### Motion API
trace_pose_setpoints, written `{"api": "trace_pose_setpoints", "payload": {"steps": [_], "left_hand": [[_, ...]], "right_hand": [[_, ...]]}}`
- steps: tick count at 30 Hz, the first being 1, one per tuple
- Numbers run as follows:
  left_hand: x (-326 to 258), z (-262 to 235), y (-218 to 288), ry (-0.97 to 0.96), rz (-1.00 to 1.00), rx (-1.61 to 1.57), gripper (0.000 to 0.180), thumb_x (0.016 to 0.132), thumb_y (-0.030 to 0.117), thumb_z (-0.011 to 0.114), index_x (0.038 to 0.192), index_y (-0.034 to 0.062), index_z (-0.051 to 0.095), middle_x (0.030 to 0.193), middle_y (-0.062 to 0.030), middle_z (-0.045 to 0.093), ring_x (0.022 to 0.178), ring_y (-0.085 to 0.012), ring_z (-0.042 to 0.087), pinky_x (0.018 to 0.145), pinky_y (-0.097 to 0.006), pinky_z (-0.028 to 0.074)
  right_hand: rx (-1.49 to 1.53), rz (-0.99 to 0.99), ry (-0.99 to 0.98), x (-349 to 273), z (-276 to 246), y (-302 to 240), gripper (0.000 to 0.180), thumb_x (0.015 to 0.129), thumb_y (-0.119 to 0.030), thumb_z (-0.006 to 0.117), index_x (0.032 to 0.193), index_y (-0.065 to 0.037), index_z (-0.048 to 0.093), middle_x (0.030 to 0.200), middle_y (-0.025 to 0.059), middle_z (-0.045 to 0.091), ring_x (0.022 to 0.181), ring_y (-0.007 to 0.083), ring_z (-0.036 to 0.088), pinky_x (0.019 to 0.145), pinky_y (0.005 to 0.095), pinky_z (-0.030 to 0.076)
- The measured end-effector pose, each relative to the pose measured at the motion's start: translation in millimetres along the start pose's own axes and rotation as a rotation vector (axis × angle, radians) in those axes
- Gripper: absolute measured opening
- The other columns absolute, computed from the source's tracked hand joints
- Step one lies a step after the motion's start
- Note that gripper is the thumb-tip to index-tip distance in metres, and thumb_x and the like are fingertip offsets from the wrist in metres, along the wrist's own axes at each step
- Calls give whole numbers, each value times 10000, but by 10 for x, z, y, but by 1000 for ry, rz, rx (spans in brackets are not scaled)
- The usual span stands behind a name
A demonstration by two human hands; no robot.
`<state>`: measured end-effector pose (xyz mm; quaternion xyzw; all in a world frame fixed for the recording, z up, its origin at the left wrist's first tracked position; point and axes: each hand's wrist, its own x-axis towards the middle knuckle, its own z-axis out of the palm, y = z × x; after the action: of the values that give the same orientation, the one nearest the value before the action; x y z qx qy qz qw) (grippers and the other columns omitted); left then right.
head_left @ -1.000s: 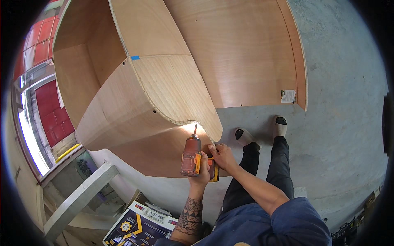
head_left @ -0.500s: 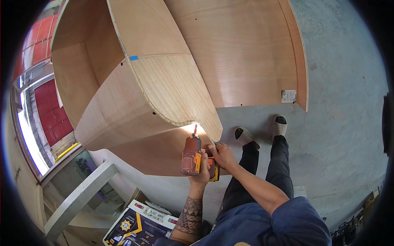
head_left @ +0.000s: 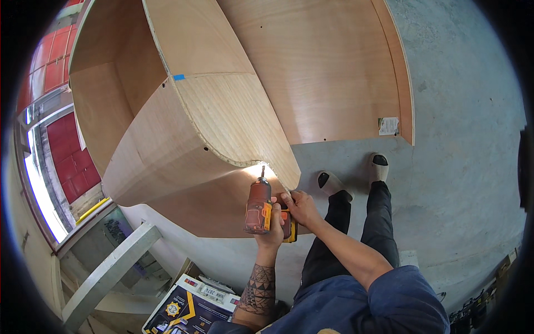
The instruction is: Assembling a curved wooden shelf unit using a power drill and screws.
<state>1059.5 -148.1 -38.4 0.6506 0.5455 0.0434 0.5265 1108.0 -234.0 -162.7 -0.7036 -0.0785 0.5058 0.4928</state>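
My left hand [head_left: 272,234] is closed around the handle of a cordless drill [head_left: 258,209], dark red-brown with yellow-orange parts and a battery at its base. Its bit [head_left: 263,171] points at the curved edge of a plywood cabinet [head_left: 236,119], where the drill's light makes a bright spot. Whether the tip touches the wood or has entered it I cannot tell. My right hand [head_left: 303,209] is closed on the cabinet's lower edge, just right of the drill. Dark holes [head_left: 206,148] and a strip of blue tape [head_left: 178,77] mark the cabinet.
A larger plywood panel [head_left: 328,72] with a raised border and a paper label [head_left: 388,126] lies behind the cabinet on the grey floor [head_left: 456,183]. At the lower left are a pale beam [head_left: 111,273] and a printed box [head_left: 189,306]. My feet [head_left: 335,185] stand right of the cabinet.
The whole view has shifted slightly. The drill stays at the same curved edge, and both hands keep their holds.
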Motion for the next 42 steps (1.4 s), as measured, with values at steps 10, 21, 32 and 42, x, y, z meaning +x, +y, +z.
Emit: {"api": "trace_pose_setpoints", "payload": {"steps": [10,21,32,42], "left_hand": [[2,-20,117,-21,44,-3,186,1094,91,624,1249,-10,640,795,8,609,614,-50,550,579,-238,472],[-731,-522,-513,-31,108,-20,252,1054,60,694,1294,7,639,893,-4,681,610,-63,569,565,-249,477],[-1269,-551,-930,-80,26,19,259,1080,112,649,1309,-10,639,814,5,617,615,-63,567,600,-250,478],[-1242,-578,-1050,-100,52,-44,286,1040,122,719,1289,-10,672,1019,-50,722,627,-68,587,615,-262,498]], "right_hand": [[-14,-59,79,11,45,43,602,1088,-500,617,945,71,740,944,345,715,928,536,708,819,572,552],[-71,-150,232,29,161,148,602,1065,-502,657,865,65,694,854,339,679,827,541,689,738,587,528],[-73,-252,348,96,191,234,616,1058,-534,664,868,50,710,862,324,685,770,516,679,707,553,547],[-676,-465,293,-1,20,500,270,1049,-249,659,1009,14,705,1037,273,730,872,447,711,816,514,587]]}}
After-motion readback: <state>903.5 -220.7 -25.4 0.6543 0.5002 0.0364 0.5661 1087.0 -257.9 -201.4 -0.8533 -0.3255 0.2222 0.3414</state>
